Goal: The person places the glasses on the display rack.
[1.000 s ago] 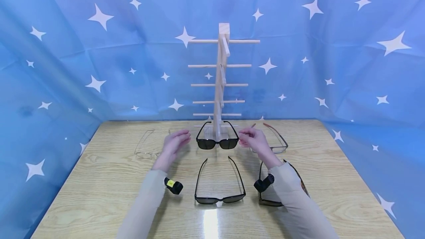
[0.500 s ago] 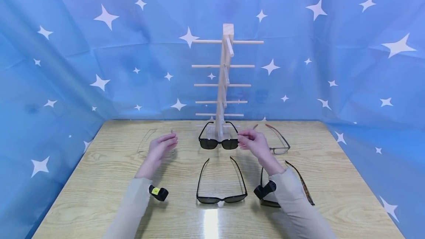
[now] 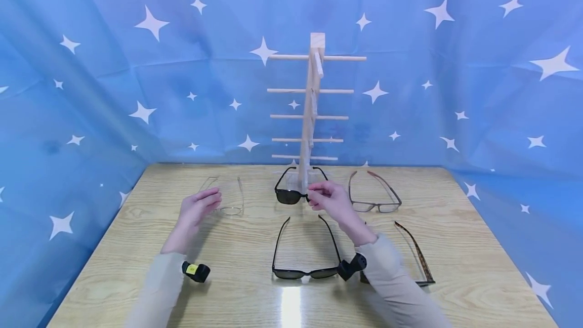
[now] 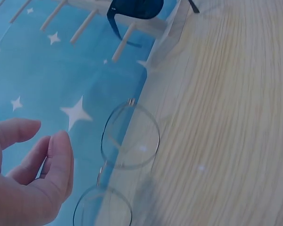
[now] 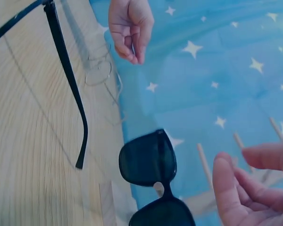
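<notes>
Black sunglasses point(image 3: 288, 196) hang low on a wooden display rack point(image 3: 311, 110), a peg at their nose bridge in the right wrist view. My right hand point(image 3: 331, 200) hovers right at them, overlapping one dark lens in the head view. In the right wrist view its thumb and fingertips are apart, with nothing between them. Over the left side of the table, my left hand point(image 3: 197, 211) is bent loosely and holds nothing. Thin wire-rimmed glasses point(image 3: 231, 211) lie beyond it, partly hidden; the left wrist view shows both round lenses point(image 4: 131, 136).
Another pair of black sunglasses point(image 3: 306, 274) lies front centre on the wooden table point(image 3: 246, 292). Glasses with brown temples point(image 3: 387, 186) lie back right. A tortoiseshell pair point(image 3: 421, 259) is partly under my right forearm. A blue star-patterned cloth point(image 3: 218, 24) hangs behind.
My left hand has moved left and a little toward me, away from the rack. My right hand has drifted left, from beside the hanging sunglasses to over their right lens.
</notes>
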### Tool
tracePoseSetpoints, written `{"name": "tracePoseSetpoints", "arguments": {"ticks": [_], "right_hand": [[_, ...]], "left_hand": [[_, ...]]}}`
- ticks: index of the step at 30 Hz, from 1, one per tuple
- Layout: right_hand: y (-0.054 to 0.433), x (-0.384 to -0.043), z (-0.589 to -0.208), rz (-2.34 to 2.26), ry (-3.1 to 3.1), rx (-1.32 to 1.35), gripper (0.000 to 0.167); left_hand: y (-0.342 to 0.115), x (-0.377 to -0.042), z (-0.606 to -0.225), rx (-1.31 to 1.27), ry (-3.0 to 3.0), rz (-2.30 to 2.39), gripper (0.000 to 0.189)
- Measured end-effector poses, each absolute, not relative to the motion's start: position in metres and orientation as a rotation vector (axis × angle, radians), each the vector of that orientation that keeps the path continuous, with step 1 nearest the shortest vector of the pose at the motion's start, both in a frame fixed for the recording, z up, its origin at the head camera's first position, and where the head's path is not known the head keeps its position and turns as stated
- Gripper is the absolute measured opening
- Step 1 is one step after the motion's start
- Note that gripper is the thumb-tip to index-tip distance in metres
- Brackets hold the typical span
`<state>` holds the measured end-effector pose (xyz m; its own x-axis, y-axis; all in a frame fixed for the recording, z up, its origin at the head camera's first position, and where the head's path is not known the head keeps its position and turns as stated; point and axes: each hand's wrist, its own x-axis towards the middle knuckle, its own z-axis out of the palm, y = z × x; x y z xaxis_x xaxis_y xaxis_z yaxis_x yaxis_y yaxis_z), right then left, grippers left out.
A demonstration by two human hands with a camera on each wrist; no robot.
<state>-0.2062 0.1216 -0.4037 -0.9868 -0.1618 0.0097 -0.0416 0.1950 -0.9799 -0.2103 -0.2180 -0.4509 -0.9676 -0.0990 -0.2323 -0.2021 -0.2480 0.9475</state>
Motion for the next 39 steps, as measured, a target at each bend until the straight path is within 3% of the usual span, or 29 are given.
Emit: {"name": "tracePoseSetpoints", "arguments": {"ticks": [10,15,18,39], "right_hand": [[0.106,-0.201,-0.399,-1.956,2.286,-0.096,0.026],[0.104,-0.202,-0.403,-1.965,2.24,-0.125,0.029],[0.1,-0.206,-0.404,-1.988,2.21,-0.112,0.029],[0.099,-0.213,-0.405,-2.162,1.985,0.004,0.025]], "left_hand": [[-0.245,-0.202,-0.452,-0.443,1.832,2.438,0.044],[-0.25,-0.199,-0.452,-0.437,1.747,2.491,0.021],[-0.25,-0.197,-0.451,-0.432,1.721,2.503,0.017],[-0.251,-0.194,-0.449,-0.437,1.674,2.537,0.017]]}}
